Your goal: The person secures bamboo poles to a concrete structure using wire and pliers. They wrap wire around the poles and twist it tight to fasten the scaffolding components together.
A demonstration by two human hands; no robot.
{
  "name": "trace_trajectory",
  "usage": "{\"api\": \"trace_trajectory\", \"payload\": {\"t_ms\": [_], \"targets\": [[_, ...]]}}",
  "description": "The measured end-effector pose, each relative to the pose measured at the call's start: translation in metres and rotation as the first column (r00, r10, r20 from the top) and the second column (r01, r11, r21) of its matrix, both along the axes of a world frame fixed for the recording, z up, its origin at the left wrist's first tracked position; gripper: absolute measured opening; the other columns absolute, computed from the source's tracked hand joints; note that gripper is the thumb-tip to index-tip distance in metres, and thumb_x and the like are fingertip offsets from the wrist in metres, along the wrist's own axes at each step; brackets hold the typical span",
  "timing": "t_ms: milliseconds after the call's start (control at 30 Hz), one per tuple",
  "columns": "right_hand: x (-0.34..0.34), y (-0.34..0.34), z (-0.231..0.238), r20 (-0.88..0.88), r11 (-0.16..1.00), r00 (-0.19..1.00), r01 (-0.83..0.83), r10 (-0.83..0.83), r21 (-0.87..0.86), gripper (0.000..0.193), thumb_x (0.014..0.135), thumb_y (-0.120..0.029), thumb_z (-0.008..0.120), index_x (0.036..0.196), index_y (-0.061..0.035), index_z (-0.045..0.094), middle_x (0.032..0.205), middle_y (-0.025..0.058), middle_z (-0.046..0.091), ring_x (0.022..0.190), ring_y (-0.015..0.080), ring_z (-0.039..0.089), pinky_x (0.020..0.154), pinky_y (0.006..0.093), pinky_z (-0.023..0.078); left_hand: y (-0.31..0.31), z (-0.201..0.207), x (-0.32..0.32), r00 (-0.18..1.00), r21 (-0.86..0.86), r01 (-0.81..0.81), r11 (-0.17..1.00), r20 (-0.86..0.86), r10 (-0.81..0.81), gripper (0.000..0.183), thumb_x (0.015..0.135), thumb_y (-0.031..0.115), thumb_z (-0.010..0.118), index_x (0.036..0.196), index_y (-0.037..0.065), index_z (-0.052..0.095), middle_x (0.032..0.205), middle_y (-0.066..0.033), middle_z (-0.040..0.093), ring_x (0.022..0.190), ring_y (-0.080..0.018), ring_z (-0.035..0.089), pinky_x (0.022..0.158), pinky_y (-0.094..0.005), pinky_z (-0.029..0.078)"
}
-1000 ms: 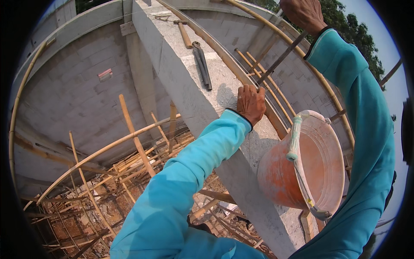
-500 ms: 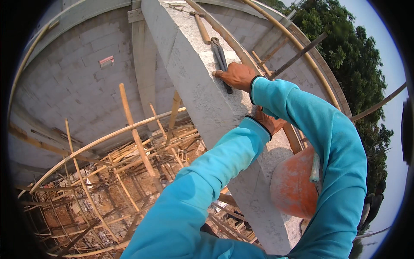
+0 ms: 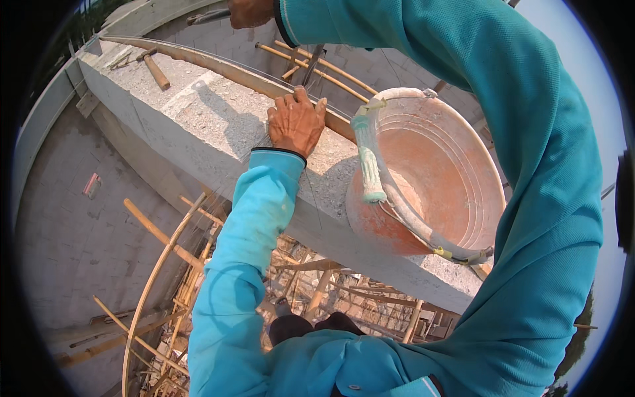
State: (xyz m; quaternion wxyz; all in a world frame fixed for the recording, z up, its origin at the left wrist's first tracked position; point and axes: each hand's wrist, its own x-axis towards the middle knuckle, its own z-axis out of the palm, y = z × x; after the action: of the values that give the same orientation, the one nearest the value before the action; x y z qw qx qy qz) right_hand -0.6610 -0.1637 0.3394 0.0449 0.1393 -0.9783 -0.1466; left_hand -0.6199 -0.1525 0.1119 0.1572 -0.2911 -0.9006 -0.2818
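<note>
My left hand (image 3: 296, 122) is closed, palm down, on the rough top of the concrete beam (image 3: 218, 119), against its far wooden edge board (image 3: 258, 83). Thin dark wires poke out beside that hand; its fingertips are hidden. At the top edge of the picture, my right hand (image 3: 251, 12) is raised beyond the beam, closed on a pair of pincers (image 3: 208, 16), partly cut off by the frame. A hammer (image 3: 156, 71) with a wooden handle lies on the beam to the left. An orange, mortar-stained bucket (image 3: 436, 172) stands right of my left hand, its handle grip wrapped in pale green.
Bamboo poles (image 3: 159, 228) and scaffolding stand below the beam on the near side, above ground littered with timber. More bamboo poles (image 3: 324, 63) cross beyond the beam. A grey block wall (image 3: 73, 245) rises at left. My feet (image 3: 282, 308) are partly visible below.
My right hand has lifted the pincers off the beam, up and away. The view has turned and shifted, bringing the bucket's inside into sight. My left hand stays on the beam.
</note>
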Motion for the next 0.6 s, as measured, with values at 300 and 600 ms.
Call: {"api": "trace_trajectory", "payload": {"t_ms": [300,600], "targets": [[0.306,0.137,0.099,-0.241,0.859,0.827,0.469,-0.508,-0.204,0.024,0.087,-0.022,0.069,0.091,0.0013,0.075,0.080,0.0139,0.069,0.068,0.0231,0.060,0.065,0.0367,0.047,0.016,-0.069,-0.025,0.973,0.216,0.204,0.955,-0.156,-0.173,0.056,0.102,0.044,0.056,0.137,-0.001,0.053,0.116,-0.0179,0.068,0.109,-0.0359,0.064,0.094,-0.0503,0.051],[0.590,0.152,0.106,-0.484,0.470,0.266,0.803,-0.833,-0.366,0.027,0.090,-0.024,0.070,0.093,0.0025,0.074,0.082,0.0116,0.066,0.071,0.0186,0.057,0.066,0.0322,0.043,-0.035,-0.075,-0.063,0.997,0.026,0.069,0.997,-0.044,-0.068,0.053,0.102,0.041,0.056,0.134,-0.002,0.055,0.117,-0.0179,0.068,0.108,-0.0344,0.064,0.093,-0.0487,0.051]]}}
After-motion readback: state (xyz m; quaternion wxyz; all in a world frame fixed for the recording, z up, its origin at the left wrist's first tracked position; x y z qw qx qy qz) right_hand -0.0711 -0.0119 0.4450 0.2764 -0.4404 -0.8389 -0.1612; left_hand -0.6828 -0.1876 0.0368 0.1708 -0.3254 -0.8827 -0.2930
